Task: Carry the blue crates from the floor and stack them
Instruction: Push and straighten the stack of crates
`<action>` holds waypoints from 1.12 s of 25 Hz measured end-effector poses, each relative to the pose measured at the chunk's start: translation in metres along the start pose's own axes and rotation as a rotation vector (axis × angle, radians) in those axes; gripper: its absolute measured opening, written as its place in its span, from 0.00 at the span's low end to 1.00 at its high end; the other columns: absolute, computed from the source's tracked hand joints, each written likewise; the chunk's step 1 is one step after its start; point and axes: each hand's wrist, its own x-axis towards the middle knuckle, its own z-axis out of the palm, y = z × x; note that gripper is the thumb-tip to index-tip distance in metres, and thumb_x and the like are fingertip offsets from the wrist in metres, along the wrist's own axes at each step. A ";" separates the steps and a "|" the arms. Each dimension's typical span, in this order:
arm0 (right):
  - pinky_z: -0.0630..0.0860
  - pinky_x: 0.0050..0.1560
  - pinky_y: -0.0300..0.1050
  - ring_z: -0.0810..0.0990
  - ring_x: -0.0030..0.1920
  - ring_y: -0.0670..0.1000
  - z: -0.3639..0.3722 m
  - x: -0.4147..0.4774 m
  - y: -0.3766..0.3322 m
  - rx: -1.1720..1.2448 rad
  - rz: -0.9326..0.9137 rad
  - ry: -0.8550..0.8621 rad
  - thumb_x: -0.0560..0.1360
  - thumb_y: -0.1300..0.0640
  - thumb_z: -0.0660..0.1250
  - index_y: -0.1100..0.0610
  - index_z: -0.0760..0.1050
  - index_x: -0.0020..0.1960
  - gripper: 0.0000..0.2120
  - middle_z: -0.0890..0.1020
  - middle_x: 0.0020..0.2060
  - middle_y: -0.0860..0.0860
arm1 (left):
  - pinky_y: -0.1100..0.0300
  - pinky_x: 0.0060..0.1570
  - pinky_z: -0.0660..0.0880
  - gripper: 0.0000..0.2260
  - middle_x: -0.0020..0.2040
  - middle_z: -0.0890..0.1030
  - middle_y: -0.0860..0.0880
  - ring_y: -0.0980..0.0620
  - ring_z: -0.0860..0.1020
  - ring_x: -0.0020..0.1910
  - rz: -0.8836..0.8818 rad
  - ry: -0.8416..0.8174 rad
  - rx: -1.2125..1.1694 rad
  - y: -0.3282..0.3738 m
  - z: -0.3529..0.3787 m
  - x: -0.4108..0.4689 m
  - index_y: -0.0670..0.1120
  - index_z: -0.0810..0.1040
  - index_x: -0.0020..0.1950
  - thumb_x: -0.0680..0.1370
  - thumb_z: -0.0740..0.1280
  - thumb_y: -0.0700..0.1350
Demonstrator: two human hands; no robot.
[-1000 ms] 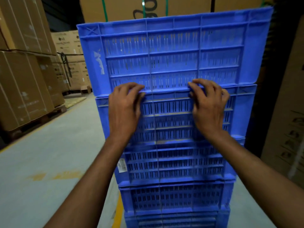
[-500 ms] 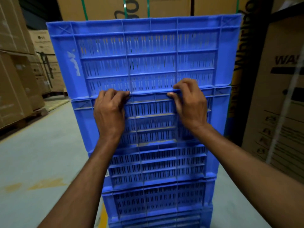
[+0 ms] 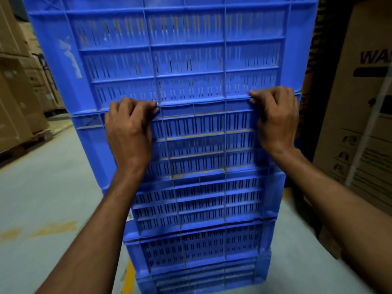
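Observation:
A tall stack of blue slotted crates (image 3: pixel 201 209) rises right in front of me and fills the middle of the view. The top crate (image 3: pixel 180 56) sits on the second crate (image 3: pixel 197 141). My left hand (image 3: pixel 129 132) and my right hand (image 3: pixel 275 122) lie against the second crate's front wall. The fingers of both hands curl over its upper rim, at the seam under the top crate. The fingertips are tucked into that seam and partly hidden. The bottom of the stack runs out of view at the lower edge.
Cardboard cartons on pallets (image 3: pixel 19 107) line the left side. A large printed carton (image 3: pixel 360 124) stands close on the right. Grey concrete floor (image 3: pixel 42 198) with a yellow line (image 3: pixel 129 279) lies left of the stack.
The stack now looms larger and nearer. My hands have spread further apart along the rim, the right one toward the right corner.

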 end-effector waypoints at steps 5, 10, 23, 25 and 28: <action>0.68 0.53 0.56 0.77 0.53 0.61 -0.027 0.025 -0.043 0.075 0.167 -0.197 0.81 0.40 0.66 0.56 0.81 0.58 0.20 0.79 0.50 0.56 | 0.46 0.46 0.70 0.16 0.45 0.80 0.42 0.39 0.76 0.45 -0.069 -0.195 -0.070 0.005 -0.017 0.023 0.44 0.83 0.56 0.85 0.63 0.54; 0.64 0.67 0.56 0.72 0.68 0.62 -0.022 0.148 -0.117 0.107 0.027 -0.296 0.82 0.42 0.64 0.55 0.75 0.72 0.24 0.75 0.68 0.58 | 0.45 0.61 0.68 0.19 0.62 0.79 0.39 0.39 0.74 0.62 -0.112 -0.159 -0.024 0.005 -0.045 0.119 0.42 0.77 0.69 0.85 0.62 0.53; 0.71 0.65 0.59 0.81 0.49 0.59 0.039 0.315 -0.179 -0.252 0.308 -1.511 0.81 0.33 0.48 0.55 0.81 0.48 0.32 0.85 0.46 0.56 | 0.50 0.49 0.72 0.15 0.48 0.86 0.48 0.42 0.83 0.50 -0.315 -0.748 0.061 -0.032 -0.084 0.281 0.50 0.84 0.57 0.82 0.61 0.56; 0.74 0.62 0.56 0.79 0.60 0.60 0.082 0.319 -0.171 -0.073 0.426 -1.832 0.77 0.30 0.59 0.53 0.75 0.67 0.32 0.79 0.64 0.57 | 0.47 0.57 0.70 0.18 0.62 0.82 0.46 0.41 0.77 0.63 -0.350 -0.841 0.179 -0.068 -0.065 0.299 0.49 0.81 0.66 0.80 0.62 0.54; 0.62 0.75 0.65 0.52 0.80 0.67 0.156 0.284 -0.172 0.082 0.219 -2.088 0.69 0.29 0.71 0.42 0.43 0.83 0.55 0.45 0.83 0.57 | 0.42 0.66 0.69 0.30 0.82 0.60 0.46 0.39 0.64 0.76 -0.472 -1.205 0.175 -0.106 -0.030 0.300 0.51 0.59 0.82 0.81 0.63 0.52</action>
